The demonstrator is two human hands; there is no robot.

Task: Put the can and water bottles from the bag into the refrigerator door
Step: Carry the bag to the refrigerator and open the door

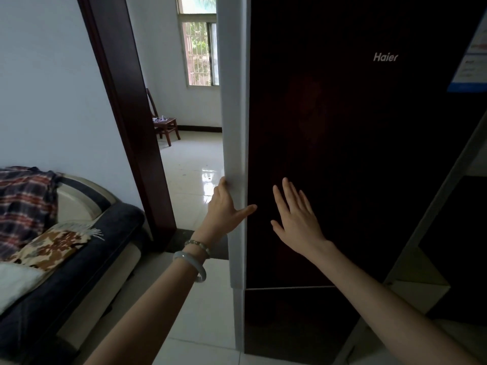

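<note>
A tall dark refrigerator (355, 154) with a Haier logo fills the right half of the head view. Its upper door has a pale grey side edge (234, 127). My left hand (224, 209) wraps that edge at about waist height, fingers behind it and thumb across the dark front. My right hand (295, 214) is flat and spread against the dark door front, just right of the left hand. Neither the bag, the can nor the water bottles appear in this view. The lower door (295, 317) sits shut below a thin seam.
A dark sofa (79, 259) with a plaid cloth and patterned cushion stands at the left. A dark wooden doorframe (126, 114) opens onto a tiled room with a wooden chair (164, 125) and a barred window. A pale cabinet edge (432, 206) stands right of the refrigerator.
</note>
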